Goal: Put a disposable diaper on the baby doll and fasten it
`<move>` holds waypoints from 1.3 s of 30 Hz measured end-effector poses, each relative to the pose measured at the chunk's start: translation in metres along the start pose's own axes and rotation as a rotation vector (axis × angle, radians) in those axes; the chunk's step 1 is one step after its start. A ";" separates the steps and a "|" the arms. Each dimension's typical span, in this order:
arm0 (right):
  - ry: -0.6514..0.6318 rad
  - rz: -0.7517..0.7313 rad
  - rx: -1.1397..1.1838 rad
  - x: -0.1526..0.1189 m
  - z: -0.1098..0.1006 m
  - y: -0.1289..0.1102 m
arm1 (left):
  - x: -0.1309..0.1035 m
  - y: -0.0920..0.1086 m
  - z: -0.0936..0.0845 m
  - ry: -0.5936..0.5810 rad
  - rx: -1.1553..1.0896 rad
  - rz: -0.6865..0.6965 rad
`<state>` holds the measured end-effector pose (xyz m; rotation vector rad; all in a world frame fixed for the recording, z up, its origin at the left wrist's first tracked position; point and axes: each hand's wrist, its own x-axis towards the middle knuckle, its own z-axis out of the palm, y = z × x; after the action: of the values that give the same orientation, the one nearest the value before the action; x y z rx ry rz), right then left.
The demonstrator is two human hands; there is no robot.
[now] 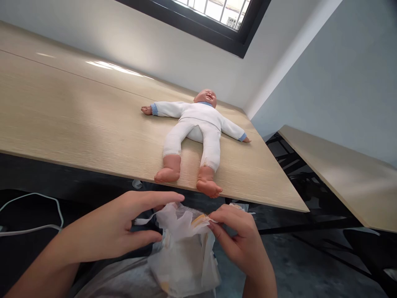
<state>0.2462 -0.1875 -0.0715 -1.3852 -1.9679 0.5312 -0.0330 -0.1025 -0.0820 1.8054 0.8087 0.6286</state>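
**Hands on a diaper below the table edge**

Both hands grip a crumpled white diaper (pixel 182 248) near the lap: left hand (pixel 124 227) spread, fingertips pinching its top; right hand (pixel 238 240) curled, pinching a tab. Beyond, a wooden table (pixel 77 116) bears a doll (pixel 198 124) on its back, feet overhanging the edge. A white cable (pixel 37 215) loops at left.

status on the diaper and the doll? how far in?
Done: the baby doll lies face up on the wooden table, feet at the near edge, fully dressed in its white suit. In hand: left hand and right hand both grip a white diaper below the table edge, pulling it open. Left: the diaper has not reached the doll.
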 end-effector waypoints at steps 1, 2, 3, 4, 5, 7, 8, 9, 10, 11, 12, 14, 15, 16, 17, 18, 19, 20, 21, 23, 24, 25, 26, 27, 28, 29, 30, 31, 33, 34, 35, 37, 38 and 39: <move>-0.004 -0.008 0.002 0.000 0.000 0.000 | 0.003 0.008 -0.003 -0.064 0.040 0.021; -0.011 -0.016 0.004 0.001 0.000 -0.001 | 0.006 0.017 -0.005 -0.124 0.087 0.053; -0.015 -0.022 0.005 0.001 0.000 -0.001 | 0.009 0.024 -0.006 -0.186 0.130 0.088; -0.018 -0.024 0.003 0.001 0.000 -0.002 | 0.012 0.031 -0.006 -0.242 0.169 0.121; -0.021 -0.023 0.000 0.002 0.000 -0.002 | 0.015 0.035 -0.006 -0.291 0.200 0.149; -0.027 -0.022 -0.004 0.003 0.000 -0.004 | 0.018 0.039 -0.004 -0.361 0.253 0.179; -0.030 -0.025 -0.002 0.003 0.000 -0.004 | 0.018 0.039 -0.002 -0.382 0.279 0.188; -0.034 -0.028 0.000 0.003 -0.001 -0.004 | 0.018 0.038 -0.001 -0.391 0.310 0.192; -0.039 -0.032 0.003 0.003 -0.001 -0.005 | 0.017 0.035 -0.001 -0.391 0.344 0.194; -0.038 -0.033 0.005 0.002 -0.002 -0.005 | 0.016 0.032 -0.001 -0.389 0.376 0.193; -0.035 -0.029 0.005 0.002 -0.003 -0.005 | 0.015 0.030 -0.001 -0.384 0.407 0.189; -0.031 -0.013 0.001 0.001 -0.004 -0.005 | 0.012 0.025 -0.004 -0.371 0.457 0.173; -0.027 -0.005 -0.001 0.000 -0.004 -0.004 | 0.010 0.023 -0.005 -0.364 0.473 0.163; -0.026 0.000 0.001 0.000 -0.005 -0.004 | 0.009 0.022 -0.007 -0.357 0.481 0.161; -0.026 0.002 0.004 0.000 -0.005 -0.004 | 0.008 0.021 -0.008 -0.349 0.485 0.161; -0.028 0.003 0.011 -0.001 -0.005 -0.004 | 0.008 0.020 -0.010 -0.342 0.487 0.165; -0.027 0.002 0.020 -0.001 -0.005 -0.004 | 0.007 0.019 -0.011 -0.339 0.484 0.172; -0.025 0.002 0.028 -0.001 -0.005 -0.004 | 0.007 0.019 -0.011 -0.339 0.480 0.180; -0.026 0.004 0.035 -0.001 -0.005 -0.004 | 0.008 0.019 -0.012 -0.340 0.473 0.187; -0.022 0.012 0.043 0.000 -0.005 -0.004 | 0.008 0.020 -0.012 -0.361 0.450 0.187; -0.019 0.015 0.044 0.000 -0.004 -0.004 | 0.009 0.021 -0.013 -0.376 0.431 0.181; -0.017 0.018 0.044 0.000 -0.004 -0.004 | 0.009 0.022 -0.013 -0.392 0.409 0.171; -0.015 0.020 0.044 0.000 -0.003 -0.003 | 0.009 0.023 -0.014 -0.408 0.385 0.161; -0.013 0.022 0.043 0.001 -0.002 -0.003 | 0.010 0.024 -0.015 -0.426 0.359 0.154; -0.014 0.025 0.041 0.001 -0.002 -0.003 | 0.010 0.026 -0.016 -0.446 0.331 0.154; -0.016 0.029 0.037 0.001 -0.001 -0.002 | 0.011 0.026 -0.017 -0.458 0.306 0.159; -0.017 0.035 0.032 0.001 -0.001 -0.002 | 0.012 0.026 -0.016 -0.457 0.287 0.164; -0.018 0.042 0.027 0.001 -0.001 -0.002 | 0.013 0.026 -0.015 -0.432 0.278 0.167; -0.016 0.069 0.018 0.002 -0.001 -0.002 | 0.015 0.022 -0.011 -0.309 0.287 0.150; -0.018 0.086 0.015 0.002 -0.001 -0.002 | 0.016 0.020 -0.008 -0.228 0.296 0.125; -0.023 0.104 0.014 0.002 -0.002 -0.002 | 0.017 0.018 -0.005 -0.149 0.300 0.088; -0.039 0.134 0.020 0.003 -0.003 -0.002 | 0.019 0.015 0.002 -0.023 0.274 0.012; -0.047 0.149 0.027 0.003 -0.004 -0.002 | 0.019 0.013 0.005 0.024 0.243 -0.018; -0.053 0.164 0.036 0.003 -0.005 -0.002 | 0.020 0.012 0.007 0.066 0.208 -0.041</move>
<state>0.2477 -0.1859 -0.0660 -1.5326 -1.8870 0.6817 -0.0122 -0.0945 -0.0720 1.9581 0.9828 0.5979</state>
